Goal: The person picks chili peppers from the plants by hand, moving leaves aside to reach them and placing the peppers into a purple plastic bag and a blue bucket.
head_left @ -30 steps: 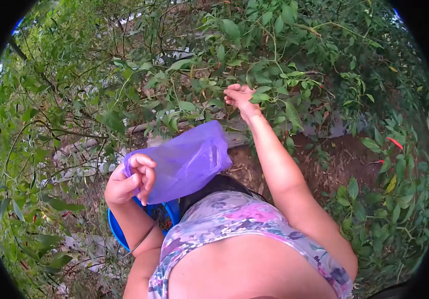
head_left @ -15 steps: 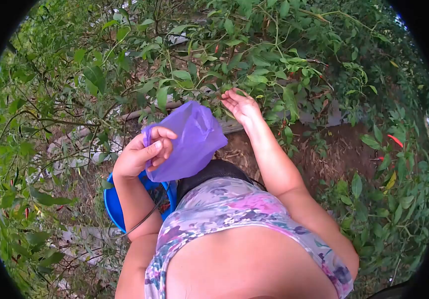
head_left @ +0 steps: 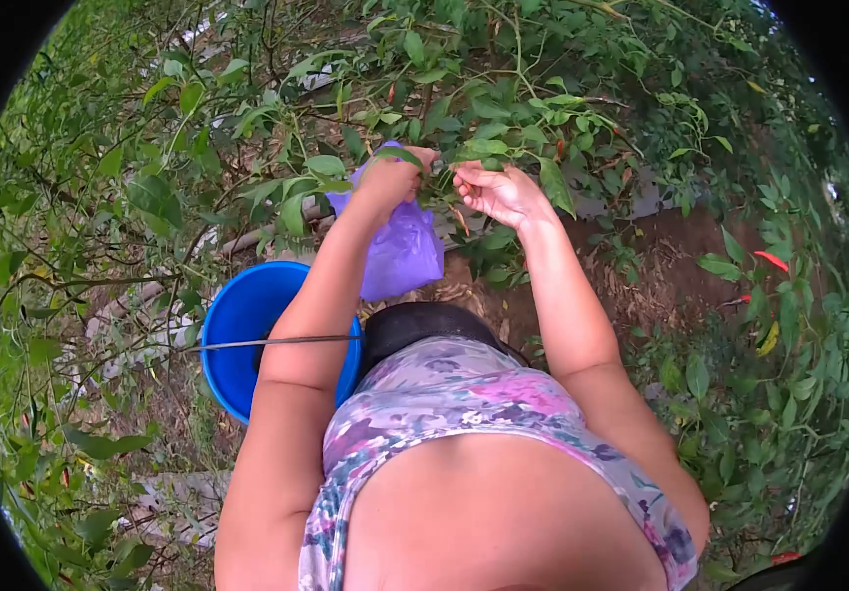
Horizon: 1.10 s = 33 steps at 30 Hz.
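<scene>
My left hand reaches into the chili plant, fingers curled and partly hidden by a leaf. From it hangs a thin purple plastic bag, below and beside the hand. Close by on the right, my right hand is at the same foliage, palm partly turned up. Its thumb and fingertips are pinched together near a stem; what is between them is too small to make out. A blue bucket is at my left forearm, its thin handle crossing over the arm.
Red chilies hang on the plants at the right. Leafy branches spread on the left and ahead. Brown soil and grey ground sheeting show between the rows.
My left hand has moved forward and right with the purple bag, up to the foliage beside my right hand. My right hand has shifted slightly right and its fingers have closed. More of the bucket shows.
</scene>
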### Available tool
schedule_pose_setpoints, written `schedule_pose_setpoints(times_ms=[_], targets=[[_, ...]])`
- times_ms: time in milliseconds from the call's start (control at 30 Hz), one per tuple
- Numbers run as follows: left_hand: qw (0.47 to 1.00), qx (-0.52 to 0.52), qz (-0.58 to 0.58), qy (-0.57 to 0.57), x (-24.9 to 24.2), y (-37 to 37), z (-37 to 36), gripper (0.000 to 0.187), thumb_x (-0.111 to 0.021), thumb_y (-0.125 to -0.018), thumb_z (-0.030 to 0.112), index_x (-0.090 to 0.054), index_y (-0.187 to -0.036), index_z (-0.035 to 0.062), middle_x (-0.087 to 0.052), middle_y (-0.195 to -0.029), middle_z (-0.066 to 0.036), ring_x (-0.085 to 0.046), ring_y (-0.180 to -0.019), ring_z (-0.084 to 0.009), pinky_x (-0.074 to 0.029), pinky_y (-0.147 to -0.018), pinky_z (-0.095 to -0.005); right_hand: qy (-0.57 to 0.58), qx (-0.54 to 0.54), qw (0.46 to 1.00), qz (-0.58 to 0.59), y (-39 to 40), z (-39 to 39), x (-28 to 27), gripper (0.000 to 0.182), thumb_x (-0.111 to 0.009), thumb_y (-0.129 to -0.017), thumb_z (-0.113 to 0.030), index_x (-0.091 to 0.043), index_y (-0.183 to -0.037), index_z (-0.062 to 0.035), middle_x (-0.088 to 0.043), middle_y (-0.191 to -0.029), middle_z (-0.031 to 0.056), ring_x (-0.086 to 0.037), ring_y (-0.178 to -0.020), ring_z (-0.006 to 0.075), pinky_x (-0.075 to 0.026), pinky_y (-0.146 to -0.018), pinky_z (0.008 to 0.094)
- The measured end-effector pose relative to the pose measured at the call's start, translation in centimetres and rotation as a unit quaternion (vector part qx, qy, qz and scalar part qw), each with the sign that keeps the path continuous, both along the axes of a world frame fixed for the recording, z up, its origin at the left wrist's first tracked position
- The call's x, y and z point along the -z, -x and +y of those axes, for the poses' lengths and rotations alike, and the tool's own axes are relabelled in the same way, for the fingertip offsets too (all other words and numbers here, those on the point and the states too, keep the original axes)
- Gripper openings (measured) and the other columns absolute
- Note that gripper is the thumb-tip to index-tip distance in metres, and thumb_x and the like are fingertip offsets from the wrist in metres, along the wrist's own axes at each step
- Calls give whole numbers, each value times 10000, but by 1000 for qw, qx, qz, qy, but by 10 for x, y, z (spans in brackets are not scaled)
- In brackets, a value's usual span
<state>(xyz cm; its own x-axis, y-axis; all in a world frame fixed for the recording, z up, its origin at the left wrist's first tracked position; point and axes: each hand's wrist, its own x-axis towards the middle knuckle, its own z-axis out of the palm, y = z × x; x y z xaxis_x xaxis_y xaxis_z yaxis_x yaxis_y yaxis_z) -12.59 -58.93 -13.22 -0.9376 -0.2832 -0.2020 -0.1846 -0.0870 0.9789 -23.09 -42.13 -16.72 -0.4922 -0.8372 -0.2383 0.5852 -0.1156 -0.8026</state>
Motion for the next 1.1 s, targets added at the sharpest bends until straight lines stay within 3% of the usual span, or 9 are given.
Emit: schedule_pose_setpoints(times_ms=[133, 300, 467, 567, 767, 833, 867, 967, 1100], targets=[[998, 39, -43, -19, 7, 33, 9, 214, -579, -845, 198, -605, -987, 40, -483, -667, 45, -366, -517, -38, -277, -444, -205, -51, -8, 998, 39, 11, 1, -7, 160, -635, -807, -69, -590, -944, 0, -594, -808, 63, -562, -673, 132, -473, -576, 245], [990, 96, -79, -67, 16, 40, -4, 143, -596, -847, 213, -541, -770, 106, -404, -616, 76, -346, -515, -25, -236, -424, -195, -75, -12, 994, 83, 15, 1, -6, 187, -662, -793, -95, -598, -943, -4, -600, -797, 49, -567, -643, 110, -469, -567, 236], [982, 123, -75, -123, 25, 44, -7, 137, -592, -854, 226, -538, -797, 114, -402, -612, 73, -333, -516, -32, -227, -429, -194, -94, 47, 989, 107, 5, 2, -1, 169, -645, -803, -82, -590, -944, -5, -597, -800, 51, -569, -653, 110, -472, -559, 234], [987, 129, -76, -65, 23, 48, -5, 120, -561, -867, 204, -535, -799, 109, -409, -609, 59, -338, -511, -36, -235, -431, -195, -108, 69, 984, 121, 2, 2, -1, 148, -623, -816, -65, -580, -943, -2, -591, -808, 59, -573, -667, 122, -479, -563, 240], [983, 123, -99, -95, 21, 56, -6, 138, -638, -820, 203, -537, -776, 120, -458, -621, 44, -382, -511, -47, -273, -429, -210, -63, 101, 991, 60, -7, 11, 2, 86, -562, -855, -51, -555, -934, -19, -566, -801, 44, -559, -689, 118, -485, -576, 246], [982, 95, -81, -141, 14, 54, 1, 70, -511, -846, 97, -525, -789, 59, -413, -596, 40, -346, -498, -47, -234, -424, -202, -90, 154, 983, 52, -17, 14, 5, 51, -515, -892, -95, -522, -911, -48, -498, -731, -1, -489, -604, 83, -431, -516, 223], [982, 98, -81, -139, 15, 55, 0, 70, -511, -846, 97, -525, -789, 59, -413, -596, 40, -346, -498, -47, -234, -424, -202, -88, 156, 982, 53, -21, 15, 5, 51, -515, -892, -95, -522, -911, -48, -498, -731, -1, -489, -604, 83, -431, -516, 223], [979, 119, -59, -152, 27, 61, 3, 74, -481, -842, 77, -547, -824, 49, -424, -599, 42, -339, -494, -45, -231, -425, -208, -112, 155, 981, 20, -36, 17, -6, 141, -479, -925, -211, -503, -884, -78, -381, -657, -47, -338, -530, 40, -266, -444, 178], [987, 115, -29, -110, 24, 56, 9, 72, -519, -828, 105, -566, -779, 82, -414, -578, 69, -333, -488, -48, -225, -440, -217, -16, 112, 993, 32, -38, 18, 6, 150, -535, -901, -201, -529, -914, -51, -362, -618, -70, -305, -491, 27, -233, -414, 185]])
